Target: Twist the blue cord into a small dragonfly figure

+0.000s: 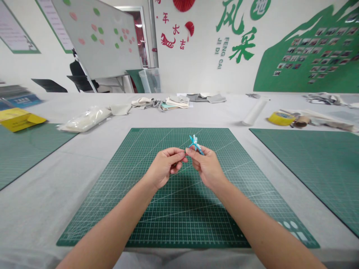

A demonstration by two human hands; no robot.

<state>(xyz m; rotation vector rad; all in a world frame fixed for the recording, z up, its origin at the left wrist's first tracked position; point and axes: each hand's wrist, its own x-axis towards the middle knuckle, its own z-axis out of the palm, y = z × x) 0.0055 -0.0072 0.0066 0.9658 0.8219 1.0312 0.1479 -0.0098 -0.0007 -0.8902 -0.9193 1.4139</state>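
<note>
Both hands meet above the middle of a green cutting mat with a white grid. In my right hand is a small light-blue ornament with white beads, pinched between thumb and fingers so that its beaded end sticks up. My left hand is closed too, thumb pressed to forefinger, its tips close beside those of the right. What lies between the left fingertips is too small to make out.
More cutting mats lie at left and right. Around them are a yellow packet, a plastic-wrapped bundle, folded cloths, a white roll and a yellow tape roll.
</note>
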